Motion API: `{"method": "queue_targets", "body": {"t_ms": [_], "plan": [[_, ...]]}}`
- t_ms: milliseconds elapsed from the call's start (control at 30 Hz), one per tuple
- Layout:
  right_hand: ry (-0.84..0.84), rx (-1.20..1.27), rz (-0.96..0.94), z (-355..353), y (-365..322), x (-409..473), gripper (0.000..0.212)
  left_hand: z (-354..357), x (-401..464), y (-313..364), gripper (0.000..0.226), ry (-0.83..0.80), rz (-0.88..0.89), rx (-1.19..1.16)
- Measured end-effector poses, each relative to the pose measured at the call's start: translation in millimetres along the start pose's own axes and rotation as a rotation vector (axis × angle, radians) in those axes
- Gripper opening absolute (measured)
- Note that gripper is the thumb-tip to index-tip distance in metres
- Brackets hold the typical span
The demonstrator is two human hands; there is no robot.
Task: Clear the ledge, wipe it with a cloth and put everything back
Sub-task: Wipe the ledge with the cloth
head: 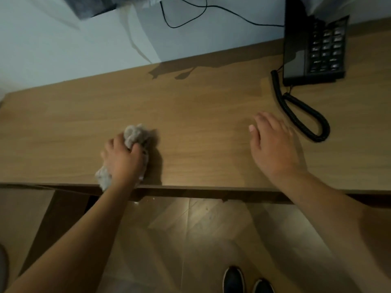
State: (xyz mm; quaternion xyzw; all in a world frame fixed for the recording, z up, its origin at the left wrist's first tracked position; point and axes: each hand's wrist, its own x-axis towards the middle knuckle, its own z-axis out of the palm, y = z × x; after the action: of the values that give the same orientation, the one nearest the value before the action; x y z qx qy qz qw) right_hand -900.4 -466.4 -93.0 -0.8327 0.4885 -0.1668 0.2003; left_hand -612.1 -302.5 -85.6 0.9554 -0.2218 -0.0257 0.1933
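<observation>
A long wooden ledge point(190, 115) runs across the view below a pale wall. My left hand point(121, 159) grips a crumpled grey cloth point(135, 135) and holds it against the ledge near its front edge, left of centre. My right hand point(273, 142) hovers or rests over the ledge to the right, its fingers relaxed and spread, holding nothing. A black desk telephone point(315, 49) stands at the back right, and its coiled cord point(302, 111) loops down onto the wood just right of my right hand.
A thin black cable point(190, 13) hangs across the wall above the ledge. A dark grey object point(91, 5) sits at the top left edge. Below the ledge lie a glossy floor point(190, 240) and dark shoes point(247, 280).
</observation>
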Motion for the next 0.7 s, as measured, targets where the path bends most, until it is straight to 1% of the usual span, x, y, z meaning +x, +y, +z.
{"method": "queue_targets", "body": {"t_ms": [33,67,100,200,267,333,433,467,500,567,600,667,700], "plan": [[-0.005,-0.001,0.009,-4,7,-8,0.047,7,-5,2,0.059,0.001,-0.125,0.090],[-0.018,0.001,0.016,-6,14,-16,0.047,16,-16,9,0.062,-0.010,-0.169,0.133],[-0.030,0.010,0.020,-6,21,-24,0.047,24,-29,21,0.062,-0.027,-0.147,0.115],[-0.015,0.044,0.016,-4,38,-41,0.047,42,-39,72,0.055,-0.187,0.095,-0.103],[0.035,0.096,0.054,-2,45,-43,0.046,53,-17,113,0.054,-0.279,0.183,-0.176],[0.117,0.171,0.124,1,47,-42,0.045,70,3,149,0.057,-0.287,0.256,-0.113],[0.229,0.240,0.110,7,46,-41,0.046,93,-13,179,0.058,-0.210,0.444,-0.016],[0.238,0.261,0.107,8,48,-41,0.048,94,-30,178,0.057,-0.232,0.542,-0.029],[0.237,0.293,0.114,8,49,-41,0.049,92,-51,168,0.056,-0.292,0.668,-0.054],[0.239,0.366,0.138,7,50,-43,0.052,78,-99,137,0.056,-0.461,0.924,-0.118],[0.247,0.389,0.147,6,50,-43,0.053,68,-119,120,0.057,-0.549,1.023,-0.140],[0.255,0.418,0.164,4,49,-43,0.053,49,-136,92,0.056,-0.706,1.132,-0.177],[0.251,0.421,0.170,4,48,-43,0.053,42,-130,85,0.055,-0.748,1.145,-0.192]]}}
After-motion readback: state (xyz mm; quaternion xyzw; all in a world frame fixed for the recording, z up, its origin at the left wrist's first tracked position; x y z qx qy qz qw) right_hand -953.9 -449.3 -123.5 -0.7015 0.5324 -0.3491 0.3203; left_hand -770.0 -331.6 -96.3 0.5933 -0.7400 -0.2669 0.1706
